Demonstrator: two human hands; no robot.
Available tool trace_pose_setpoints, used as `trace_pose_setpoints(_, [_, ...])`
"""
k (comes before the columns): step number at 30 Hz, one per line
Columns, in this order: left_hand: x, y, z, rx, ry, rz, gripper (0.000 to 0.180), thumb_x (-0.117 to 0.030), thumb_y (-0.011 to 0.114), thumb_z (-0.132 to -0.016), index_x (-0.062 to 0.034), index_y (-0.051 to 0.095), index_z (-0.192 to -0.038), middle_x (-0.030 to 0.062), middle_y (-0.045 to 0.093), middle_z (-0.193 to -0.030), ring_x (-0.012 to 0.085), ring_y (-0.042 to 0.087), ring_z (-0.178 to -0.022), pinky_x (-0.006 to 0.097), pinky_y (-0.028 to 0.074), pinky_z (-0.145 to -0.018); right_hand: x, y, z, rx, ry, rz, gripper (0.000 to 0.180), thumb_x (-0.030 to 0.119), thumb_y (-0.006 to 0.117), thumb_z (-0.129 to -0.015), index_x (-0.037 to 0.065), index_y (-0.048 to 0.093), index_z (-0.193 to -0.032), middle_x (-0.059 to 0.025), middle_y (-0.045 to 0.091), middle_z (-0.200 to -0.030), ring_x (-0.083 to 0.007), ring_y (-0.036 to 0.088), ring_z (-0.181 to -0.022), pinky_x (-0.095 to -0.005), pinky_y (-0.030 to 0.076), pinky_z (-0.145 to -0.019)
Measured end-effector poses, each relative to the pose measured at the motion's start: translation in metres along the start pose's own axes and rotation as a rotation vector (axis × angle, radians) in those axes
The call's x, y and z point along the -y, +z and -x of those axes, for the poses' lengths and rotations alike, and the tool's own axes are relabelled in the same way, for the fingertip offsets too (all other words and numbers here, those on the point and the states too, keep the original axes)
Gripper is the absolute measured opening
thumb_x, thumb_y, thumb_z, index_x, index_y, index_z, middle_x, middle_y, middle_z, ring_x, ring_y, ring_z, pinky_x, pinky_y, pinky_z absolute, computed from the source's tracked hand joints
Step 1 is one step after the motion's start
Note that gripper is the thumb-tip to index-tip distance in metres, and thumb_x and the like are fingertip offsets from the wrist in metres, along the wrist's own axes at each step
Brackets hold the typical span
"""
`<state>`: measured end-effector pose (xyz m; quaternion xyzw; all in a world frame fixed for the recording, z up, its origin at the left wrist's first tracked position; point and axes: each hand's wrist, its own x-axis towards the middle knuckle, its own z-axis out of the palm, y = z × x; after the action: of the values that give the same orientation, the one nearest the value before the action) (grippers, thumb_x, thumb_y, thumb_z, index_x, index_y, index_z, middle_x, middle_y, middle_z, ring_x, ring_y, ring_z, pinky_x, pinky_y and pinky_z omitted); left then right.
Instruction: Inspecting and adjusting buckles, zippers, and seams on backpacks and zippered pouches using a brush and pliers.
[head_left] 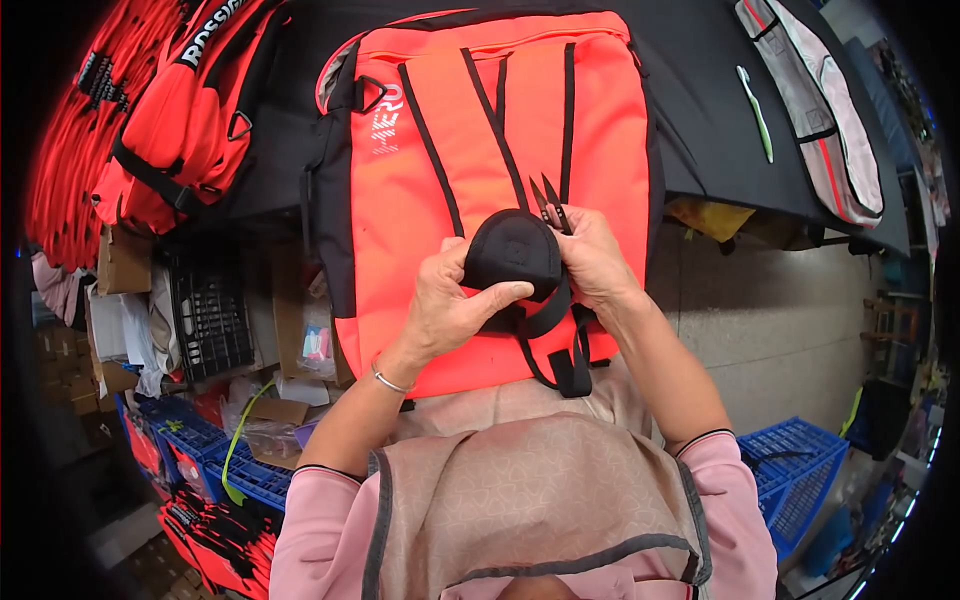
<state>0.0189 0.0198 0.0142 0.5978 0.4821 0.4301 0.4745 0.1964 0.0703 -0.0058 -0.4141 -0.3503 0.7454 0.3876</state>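
A bright orange backpack [500,130] with black straps lies on a black table, its lower end hanging over the near edge. My left hand [450,305] grips a black padded strap end [513,250] of the bag, thumb across its front. My right hand [592,258] holds the same pad from the right side and also pinches small black thread snips [552,203], blades pointing up and away. Black webbing loops [560,350] hang below my hands.
Stacks of orange bags [170,110] lie at the left. A grey and pink bag [820,110] and a green tool [757,110] rest on the black table [710,90] at the right. Blue crates [790,470], a black crate [210,310] and cardboard boxes stand on the floor.
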Motion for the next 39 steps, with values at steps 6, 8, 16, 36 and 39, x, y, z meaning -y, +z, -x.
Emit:
trace_pose_setpoints(6, [-0.023,-0.047,0.025,0.072,0.193,-0.225,0.023,-0.010,0.083,-0.064,-0.0069,0.067,-0.079,0.0026,0.063,-0.070,0.0184,0.055,-0.069,0.033,0.042,-0.068,0.032,-0.001,0.023,0.061,0.029,0.117,0.020,0.019,0.065,-0.091,0.000,0.063,-0.086,-0.0009,0.061,-0.070,-0.0032,0.045,-0.052,-0.0197,0.038,-0.048])
trace_pose_setpoints(8, [-0.034,-0.071,0.037,0.086,0.222,-0.104,0.019,-0.013,0.082,-0.064,-0.0083,0.068,-0.076,0.0032,0.068,-0.075,0.0185,0.059,-0.068,0.032,0.044,-0.070,0.042,-0.013,0.028,-0.086,-0.014,0.103,0.021,0.020,0.065,-0.091,0.000,0.062,-0.087,-0.0013,0.060,-0.067,-0.0023,0.037,-0.044,-0.0191,0.029,-0.043])
trace_pose_setpoints(16, [-0.022,-0.105,0.056,0.546,-0.068,-0.505,0.044,0.009,0.061,-0.067,-0.0034,0.066,-0.109,0.0138,0.063,-0.120,0.0306,0.056,-0.115,0.042,0.044,-0.098,0.062,-0.025,0.014,-0.204,-0.231,0.231,0.019,0.022,0.066,-0.091,0.003,0.065,-0.087,0.0012,0.059,-0.067,0.0000,0.038,-0.051,-0.0177,0.028,-0.046])
trace_pose_setpoints(36, [0.047,-0.171,0.002,-0.645,-0.148,-0.426,0.061,-0.032,0.073,-0.080,-0.0013,0.054,-0.129,0.0137,0.062,-0.118,0.0235,0.062,-0.099,0.033,0.050,-0.085,-0.030,0.091,-0.081,0.110,-0.756,1.259,0.010,0.011,0.069,-0.082,0.003,0.067,-0.088,-0.0155,0.064,-0.072,-0.0235,0.066,-0.063,-0.0310,0.051,-0.060])
trace_pose_setpoints(39, [0.040,-0.171,-0.024,-0.506,-0.220,-0.544,0.079,-0.041,0.079,-0.071,0.0035,0.050,-0.130,0.0178,0.058,-0.122,0.0301,0.060,-0.102,0.037,0.049,-0.089,-0.040,0.085,-0.071,0.157,-0.745,1.207,0.009,0.010,0.070,-0.082,0.003,0.066,-0.085,-0.0119,0.066,-0.070,-0.0180,0.065,-0.062,-0.0301,0.049,-0.057])
